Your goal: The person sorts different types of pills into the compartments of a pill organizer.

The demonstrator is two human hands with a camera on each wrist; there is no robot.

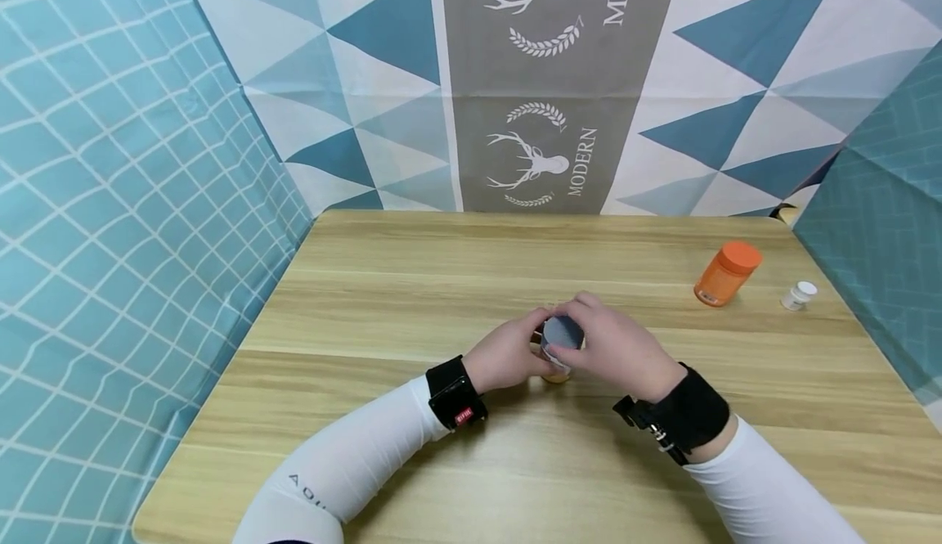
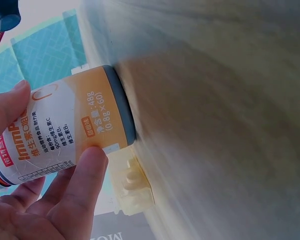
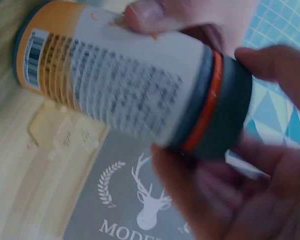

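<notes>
One smooth cylindrical bottle: left hand grips its labelled body, right hand its dark round cap. Wood-grain table beneath.

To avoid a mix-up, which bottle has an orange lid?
The orange bottle; the small bottle has a white lid, the held bottle a dark one.

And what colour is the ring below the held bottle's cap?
The ring is orange-red, clearest in the right wrist view.

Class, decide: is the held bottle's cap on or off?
On: in the right wrist view, the dark cap tops the bottle above an orange ring. Whether it is loosened, I cannot tell.
</notes>
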